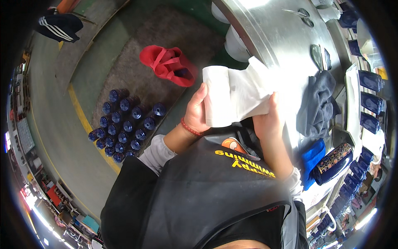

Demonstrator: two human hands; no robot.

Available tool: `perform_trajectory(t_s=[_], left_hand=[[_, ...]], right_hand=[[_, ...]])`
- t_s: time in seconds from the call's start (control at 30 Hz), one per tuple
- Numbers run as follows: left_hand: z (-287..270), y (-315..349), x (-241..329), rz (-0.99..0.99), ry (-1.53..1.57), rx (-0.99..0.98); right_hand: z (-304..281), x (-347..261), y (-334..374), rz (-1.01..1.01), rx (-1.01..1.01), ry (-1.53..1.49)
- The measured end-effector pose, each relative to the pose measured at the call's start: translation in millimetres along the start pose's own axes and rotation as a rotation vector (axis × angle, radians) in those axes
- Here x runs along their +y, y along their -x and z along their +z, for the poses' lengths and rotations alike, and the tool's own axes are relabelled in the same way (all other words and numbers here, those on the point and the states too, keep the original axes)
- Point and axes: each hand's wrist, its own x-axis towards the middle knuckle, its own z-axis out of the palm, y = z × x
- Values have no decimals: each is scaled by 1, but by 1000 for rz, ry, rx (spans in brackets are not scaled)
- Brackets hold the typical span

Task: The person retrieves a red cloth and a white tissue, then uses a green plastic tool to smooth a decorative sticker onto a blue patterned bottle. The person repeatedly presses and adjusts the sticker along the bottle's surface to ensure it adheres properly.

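Note:
A white paper roll [217, 97] is in my left hand [195, 111], whose fingers wrap round its left side. From the roll a loose white sheet [248, 89] stretches to the right. My right hand [268, 118] grips the lower right part of that sheet, thumb on top and fingers hidden behind. The paper is held in front of my dark apron [207, 174], beside the edge of a shiny metal table [286, 41].
Scissors [304, 17], a grey cloth [321, 106] and a blue cloth [314, 159] lie along the right side, near a patterned dark-blue bottle [335, 164]. Blue bottles [371, 101] line a conveyor. On the floor stand several blue bottles [123, 137] and a red bag [168, 66].

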Motion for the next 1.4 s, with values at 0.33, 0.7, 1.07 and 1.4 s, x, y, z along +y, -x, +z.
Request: perform_trajectory(t_s=[0.33,0.7,1.07,1.4], left_hand=[[-4,-6,-4,176,-534,179],[-120,-41,75,340,-816,602],[-197,-45,188,-568,-1014,780],[-279,-127,216,-219,-1834,1084]], right_hand=[[3,3,-16,136,-121,-327],[28,-31,1,-157,-457,-57],[7,-21,-1,-89,-273,70],[-1,-26,-5,57,-204,210]])
